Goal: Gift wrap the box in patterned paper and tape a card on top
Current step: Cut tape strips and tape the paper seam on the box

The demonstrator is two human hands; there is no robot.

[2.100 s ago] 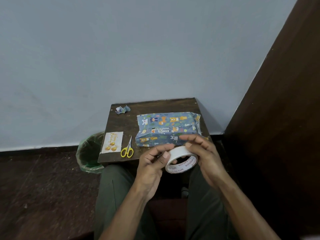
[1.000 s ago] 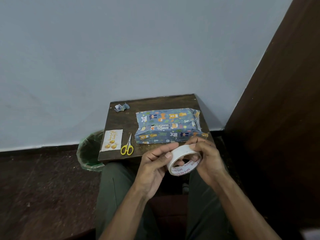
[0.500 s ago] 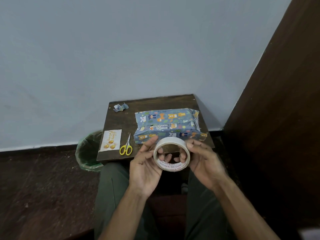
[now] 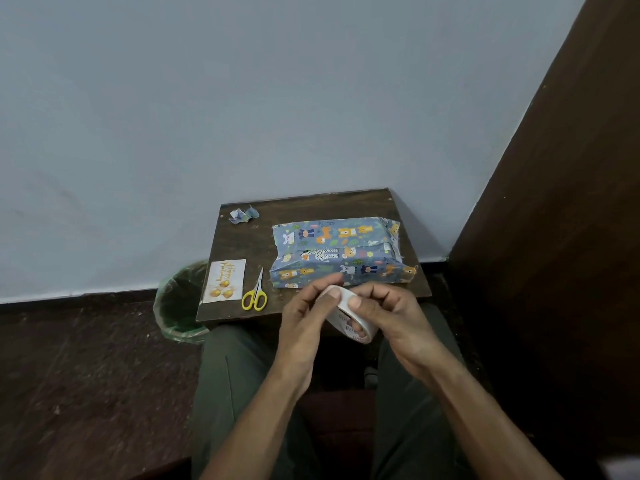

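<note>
Tape roll (image 4: 351, 318): pinched btwn left hand (image 4: 304, 317) & right hand (image 4: 391, 318), over lap, off bench (image 4: 239, 244). Wrapped box (image 4: 337, 256): on bench, 12 o'clock of hands, long axis 9–3. Card (image 4: 227, 280): 10 o'clock, beside scissors (image 4: 255, 292); left hand nearer.

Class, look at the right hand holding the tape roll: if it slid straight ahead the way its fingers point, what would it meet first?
Probably the left hand, which grips the same tape roll as the right hand; depth is unclear.
</note>
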